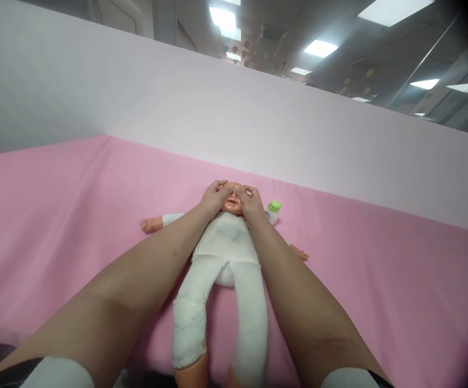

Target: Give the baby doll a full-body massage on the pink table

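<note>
A baby doll (228, 237) with a white cloth body lies on its back, its feet toward me. My left hand (214, 197) curves round one side of the doll's head (233, 205), and my right hand (252, 203) curves round the other. Both thumbs lie across the face over the eyes, which they hide. The mouth and chin show between the hands. Just right of my right hand is a small bottle (273, 212) with a green cap, partly hidden by my wrist. The doll's arms stretch out to either side, partly covered by my forearms.
The doll lies on a surface covered in pink cloth (379, 258) with soft folds. A low white wall (218, 113) runs along the far edge. Beyond it are glass and lit ceiling panels (321, 48).
</note>
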`<state>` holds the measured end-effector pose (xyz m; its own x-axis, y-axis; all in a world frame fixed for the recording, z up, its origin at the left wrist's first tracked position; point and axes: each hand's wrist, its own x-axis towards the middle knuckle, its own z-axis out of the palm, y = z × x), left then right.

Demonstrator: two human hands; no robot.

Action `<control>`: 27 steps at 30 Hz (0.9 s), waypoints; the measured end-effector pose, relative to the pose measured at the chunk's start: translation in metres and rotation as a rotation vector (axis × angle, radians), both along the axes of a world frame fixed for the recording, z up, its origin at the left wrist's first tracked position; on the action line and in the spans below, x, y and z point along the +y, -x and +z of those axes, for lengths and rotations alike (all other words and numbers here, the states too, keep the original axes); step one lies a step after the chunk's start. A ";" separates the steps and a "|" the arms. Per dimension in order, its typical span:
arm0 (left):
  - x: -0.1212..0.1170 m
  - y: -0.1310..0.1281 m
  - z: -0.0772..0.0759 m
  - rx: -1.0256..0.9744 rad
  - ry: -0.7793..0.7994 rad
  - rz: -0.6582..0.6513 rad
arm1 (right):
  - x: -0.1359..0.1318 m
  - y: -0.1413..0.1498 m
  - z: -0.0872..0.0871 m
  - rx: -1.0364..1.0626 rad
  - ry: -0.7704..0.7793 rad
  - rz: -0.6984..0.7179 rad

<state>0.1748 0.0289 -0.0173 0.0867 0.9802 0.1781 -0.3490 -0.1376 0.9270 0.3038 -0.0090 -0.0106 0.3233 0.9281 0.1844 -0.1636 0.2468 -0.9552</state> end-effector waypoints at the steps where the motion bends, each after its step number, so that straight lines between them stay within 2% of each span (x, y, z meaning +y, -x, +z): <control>1: 0.001 0.000 0.000 -0.006 0.012 -0.001 | 0.003 0.000 -0.002 0.012 -0.010 0.003; 5: 0.001 0.002 0.002 -0.052 0.083 -0.038 | 0.010 -0.002 -0.009 0.092 -0.021 0.027; 10: -0.002 0.010 0.003 -0.133 0.133 -0.096 | 0.003 -0.010 -0.007 0.151 0.029 0.087; 14: -0.007 0.015 0.005 -0.186 0.135 -0.156 | -0.005 -0.013 -0.004 0.227 0.086 0.174; 18: -0.013 0.014 0.009 -0.134 0.076 -0.164 | -0.006 -0.009 -0.003 0.192 0.024 0.220; 23: -0.011 0.006 0.008 -0.017 -0.045 -0.063 | -0.005 -0.004 0.000 0.000 -0.026 0.081; 27: -0.005 0.001 0.004 -0.010 -0.055 -0.030 | -0.002 -0.004 -0.001 -0.171 -0.021 -0.046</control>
